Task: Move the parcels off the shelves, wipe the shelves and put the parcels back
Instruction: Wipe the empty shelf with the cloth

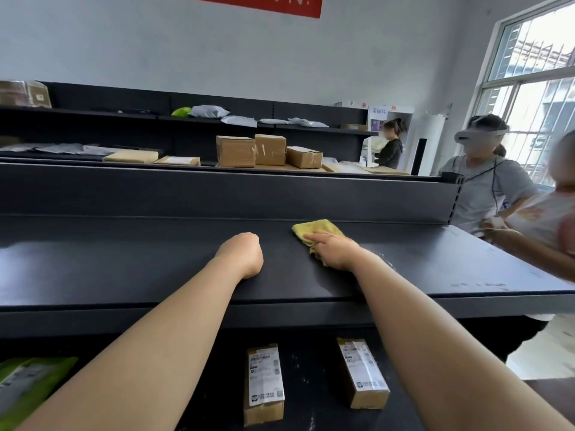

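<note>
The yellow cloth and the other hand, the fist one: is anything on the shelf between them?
Nothing. In the head view, only bare dark shelf shows between the left hand and the yellow cloth under the right hand.

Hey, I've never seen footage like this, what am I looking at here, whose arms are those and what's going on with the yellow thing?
There is no machine here. The single picture comes from a camera worn on a person's head, looking forward and down, so the two bare arms are the wearer's own. The right hand presses a yellow cloth flat on the top shelf, which carries no parcels. The left hand rests on the same shelf as a loose fist, holding nothing visible. On the lower shelf lie two small cardboard parcels with white labels and, far left, a green bag. More boxes sit on shelving behind.
</note>
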A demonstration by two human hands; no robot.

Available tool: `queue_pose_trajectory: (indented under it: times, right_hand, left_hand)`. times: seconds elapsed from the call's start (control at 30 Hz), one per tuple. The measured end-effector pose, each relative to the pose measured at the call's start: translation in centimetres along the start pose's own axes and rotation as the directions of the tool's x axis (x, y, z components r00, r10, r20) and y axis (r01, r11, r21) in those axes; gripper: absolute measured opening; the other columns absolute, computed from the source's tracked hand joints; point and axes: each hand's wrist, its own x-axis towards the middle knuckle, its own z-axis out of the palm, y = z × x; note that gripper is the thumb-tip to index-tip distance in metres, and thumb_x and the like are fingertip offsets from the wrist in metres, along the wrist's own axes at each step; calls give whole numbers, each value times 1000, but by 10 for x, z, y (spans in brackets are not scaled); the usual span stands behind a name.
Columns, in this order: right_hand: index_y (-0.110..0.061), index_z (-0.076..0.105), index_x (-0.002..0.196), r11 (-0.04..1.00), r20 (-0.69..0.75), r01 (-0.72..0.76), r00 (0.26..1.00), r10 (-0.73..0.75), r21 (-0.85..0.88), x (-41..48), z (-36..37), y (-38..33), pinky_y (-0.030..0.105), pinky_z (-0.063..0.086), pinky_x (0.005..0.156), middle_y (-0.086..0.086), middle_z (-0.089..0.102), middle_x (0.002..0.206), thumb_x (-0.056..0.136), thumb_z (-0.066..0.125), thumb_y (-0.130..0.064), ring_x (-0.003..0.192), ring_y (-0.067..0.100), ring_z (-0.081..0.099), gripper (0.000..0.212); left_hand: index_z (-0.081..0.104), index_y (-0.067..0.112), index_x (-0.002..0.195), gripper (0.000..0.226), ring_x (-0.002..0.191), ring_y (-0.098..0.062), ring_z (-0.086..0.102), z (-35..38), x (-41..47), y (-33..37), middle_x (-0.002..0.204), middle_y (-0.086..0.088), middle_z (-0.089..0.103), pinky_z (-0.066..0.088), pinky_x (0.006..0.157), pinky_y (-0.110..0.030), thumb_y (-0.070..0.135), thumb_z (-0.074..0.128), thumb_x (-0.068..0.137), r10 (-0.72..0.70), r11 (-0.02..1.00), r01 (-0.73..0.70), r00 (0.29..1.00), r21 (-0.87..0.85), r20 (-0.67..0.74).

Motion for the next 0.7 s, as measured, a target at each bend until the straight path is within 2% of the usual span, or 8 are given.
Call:
queue_pose_trajectory:
  times: [0.1, 0.17, 0.3, 0.43, 0.57, 0.7]
  right_hand:
    - [-39, 26, 149, 993, -4, -110, 994, 109, -39, 12, -10, 42, 41, 8, 120, -7, 10, 161, 99, 31, -23, 148, 18, 8, 53]
    - [-38, 26, 149, 992, 21, -119, 993, 120, -33, 19, -11, 52, 43, 9, 119, -5, 11, 161, 97, 35, -19, 147, 23, 9, 56]
    - [-44, 25, 147, 1000, 78, 16, 997, -17, 6, 34, -1, 28, 44, 4, 120, -8, 5, 161, 94, 38, -14, 148, 21, 4, 62]
    - [-46, 18, 148, 992, 148, 124, 982, -119, -28, 57, 1, -3, 46, 2, 119, -10, 0, 161, 93, 35, -9, 148, 22, -3, 68]
    - [-47, 15, 148, 992, 154, 118, 982, -111, -40, 78, 0, -10, 50, 0, 118, -10, -1, 161, 96, 28, -22, 148, 23, -5, 59]
    - [-43, 14, 150, 997, 130, 44, 991, -35, -70, 91, -6, 16, 52, 4, 117, -10, -2, 161, 97, 24, -38, 148, 25, -3, 54]
  left_hand:
    - [54, 18, 102, 18, 85, -22, 48, 2, 10, 9, 103, -2, 57, 41, 72, -29, 8, 41, 95, -11, 1000, 11, 1000, 23, 1]
    - [52, 18, 99, 16, 83, -22, 48, 5, 17, 15, 100, -2, 56, 41, 71, -29, 8, 41, 95, -20, 999, 20, 1000, 27, -7]
    - [58, 11, 115, 26, 92, -23, 55, 8, 26, 24, 115, -6, 61, 44, 73, -29, 10, 41, 95, -54, 998, 54, 998, 24, -18]
    - [56, 17, 122, 29, 105, -24, 57, 8, 34, 33, 119, -3, 60, 43, 74, -29, 19, 43, 97, -81, 994, 82, 997, 66, -19]
    - [56, 32, 125, 32, 115, -22, 53, 6, 36, 38, 126, 5, 57, 38, 77, -28, 29, 40, 97, -85, 987, 92, 995, 132, -59]
    - [55, 34, 127, 35, 118, -22, 52, 8, 41, 46, 129, 6, 56, 38, 80, -30, 31, 35, 99, -91, 979, 102, 993, 176, -72]
